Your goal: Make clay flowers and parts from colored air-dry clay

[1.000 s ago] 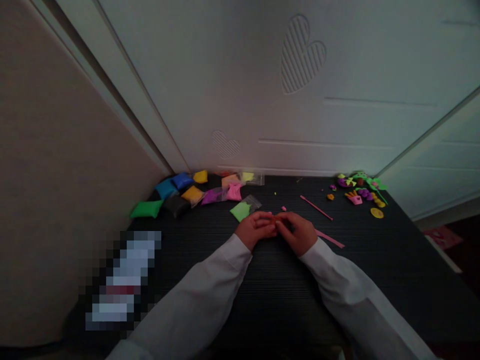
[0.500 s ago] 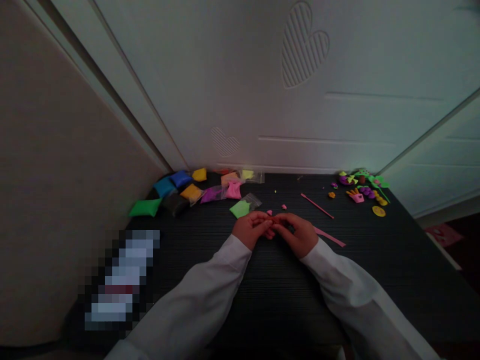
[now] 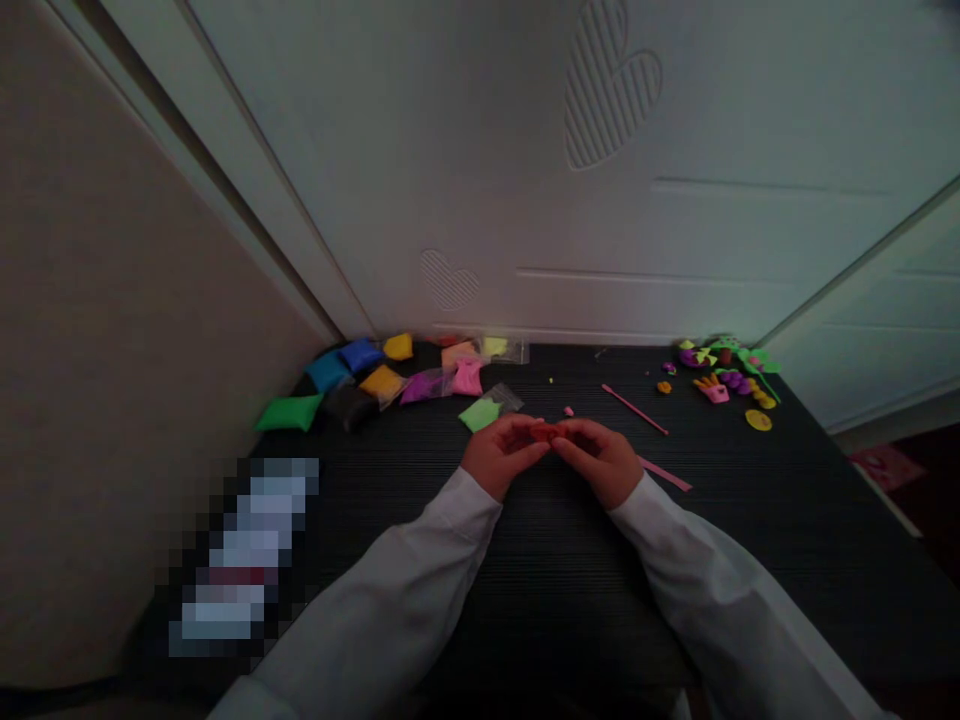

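Both hands (image 3: 496,458) (image 3: 606,468) pinch red clay (image 3: 553,433) — clear bag (image 3: 511,397) holds green clay (image 3: 479,414).

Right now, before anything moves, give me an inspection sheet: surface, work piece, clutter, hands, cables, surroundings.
Surface: dark table, finely lined.
Work piece: red piece, exact shape unclear.
Clutter: coloured packets at back left; pink rod and pink strip right of centre; small models at back right; pixelated patch at left, unreadable.
Hands: left hand and right hand both hold the red piece in their fingers.
Cables: nothing seen.
Surroundings: white panel with hearts behind; wall at left.
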### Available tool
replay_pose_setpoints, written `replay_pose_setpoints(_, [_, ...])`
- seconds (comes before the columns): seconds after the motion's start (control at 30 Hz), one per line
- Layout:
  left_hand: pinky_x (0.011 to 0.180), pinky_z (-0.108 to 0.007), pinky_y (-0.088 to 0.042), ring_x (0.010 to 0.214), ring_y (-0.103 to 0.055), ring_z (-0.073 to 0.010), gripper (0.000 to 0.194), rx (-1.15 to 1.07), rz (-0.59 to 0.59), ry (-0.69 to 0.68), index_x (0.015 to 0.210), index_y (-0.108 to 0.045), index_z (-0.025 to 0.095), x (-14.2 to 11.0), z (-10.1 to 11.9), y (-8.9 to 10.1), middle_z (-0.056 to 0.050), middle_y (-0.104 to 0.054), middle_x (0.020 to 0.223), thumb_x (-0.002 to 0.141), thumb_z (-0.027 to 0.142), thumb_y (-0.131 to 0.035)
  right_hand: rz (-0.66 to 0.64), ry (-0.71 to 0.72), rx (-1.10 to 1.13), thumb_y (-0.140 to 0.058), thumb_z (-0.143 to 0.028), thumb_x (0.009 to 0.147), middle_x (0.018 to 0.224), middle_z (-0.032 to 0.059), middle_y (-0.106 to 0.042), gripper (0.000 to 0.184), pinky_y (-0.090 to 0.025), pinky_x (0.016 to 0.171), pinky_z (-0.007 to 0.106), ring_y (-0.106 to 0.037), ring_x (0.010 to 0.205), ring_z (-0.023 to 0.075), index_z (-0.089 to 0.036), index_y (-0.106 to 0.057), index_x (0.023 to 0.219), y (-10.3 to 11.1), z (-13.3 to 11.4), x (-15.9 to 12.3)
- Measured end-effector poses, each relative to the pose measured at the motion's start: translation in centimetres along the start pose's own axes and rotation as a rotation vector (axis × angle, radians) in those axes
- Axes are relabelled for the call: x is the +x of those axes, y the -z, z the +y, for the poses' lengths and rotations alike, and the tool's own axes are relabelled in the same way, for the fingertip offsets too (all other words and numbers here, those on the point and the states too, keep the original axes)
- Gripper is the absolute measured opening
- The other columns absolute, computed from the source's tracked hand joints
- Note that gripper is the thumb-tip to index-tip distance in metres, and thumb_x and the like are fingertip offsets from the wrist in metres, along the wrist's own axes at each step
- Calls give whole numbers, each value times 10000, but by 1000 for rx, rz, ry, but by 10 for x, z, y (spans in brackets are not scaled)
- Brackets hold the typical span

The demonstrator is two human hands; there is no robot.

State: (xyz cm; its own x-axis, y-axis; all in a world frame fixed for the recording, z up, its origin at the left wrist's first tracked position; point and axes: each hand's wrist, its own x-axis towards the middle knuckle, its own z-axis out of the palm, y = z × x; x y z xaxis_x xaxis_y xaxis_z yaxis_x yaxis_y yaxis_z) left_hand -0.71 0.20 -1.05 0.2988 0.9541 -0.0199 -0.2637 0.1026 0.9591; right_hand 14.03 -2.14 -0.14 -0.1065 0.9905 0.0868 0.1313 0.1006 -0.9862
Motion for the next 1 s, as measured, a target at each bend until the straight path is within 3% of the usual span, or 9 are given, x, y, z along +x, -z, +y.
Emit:
replay_pose_setpoints(0.13, [733, -262, -443, 718, -589, -114, 220, 40, 46, 12, 744, -588, 134, 0, 1, 1, -18, -647, 760, 550, 175, -682, -6, 18, -49, -525, -292, 730, 959, 51, -622, 261, -439, 786, 310, -574, 846, 157, -193, -582, 964, -1, -2, -3])
replay_pose_setpoints(0.37, [528, -210, -416, 512, -523, -73, 169, 154, 127, 14, 674, -592, 123, -1, 4, 1, 3, -619, 614, 558, 211, -677, -26, 97, -141, -446, -297, 787, 858, 41, -632, 259, -457, 730, 301, -576, 754, 136, -200, -583, 984, -1, -1, -5])
replay_pose_setpoints(0.47, [612, -223, -438, 579, -556, -83, 164, 91, 91, 2, 662, -582, 131, 0, 1, 1, 9, -619, 631, 545, 182, -685, 4, 118, -146, -491, -282, 761, 893, 41, -626, 229, -460, 730, 302, -577, 782, 143, -210, -584, 957, -1, 1, -5])
replay_pose_setpoints(0.63, [836, -292, -410, 865, -575, -138, 295, -144, -63, 0, 879, -592, 162, 1, -3, 0, -39, -631, 903, 592, 166, -656, 97, 290, -259, -531, -205, 725, 891, 29, -601, 214, -440, 780, 331, -556, 793, 141, -235, -553, 935, 0, 3, -3])
replay_pose_setpoints(0.73, [852, -316, -408, 876, -577, -146, 237, -230, -58, -5, 861, -600, 165, 2, -6, 0, -37, -635, 910, 625, 170, -630, 126, 349, -319, -541, -180, 706, 879, 32, -582, 217, -444, 760, 338, -538, 742, 133, -227, -531, 918, 0, 4, -3])
replay_pose_setpoints(0.87, [822, -318, -433, 826, -597, -154, 304, -139, -79, 15, 858, -588, 158, 4, -7, 1, -35, -652, 856, 567, 132, -670, 87, 347, -366, -532, -176, 704, 905, 40, -565, 308, -451, 736, 326, -529, 743, 131, -218, -490, 1006, 0, 5, -3])
replay_pose_setpoints(1.0, [822, -321, -436, 817, -603, -163, 291, 18, -54, 1, 868, -593, 148, 2, -5, 3, -47, -657, 846, 585, 171, -658, 11, 376, -464, -519, -187, 719, 908, 36, -577, 373, -395, 849, 357, -532, 759, 128, -221, -482, 1089, 2, 1, -3])
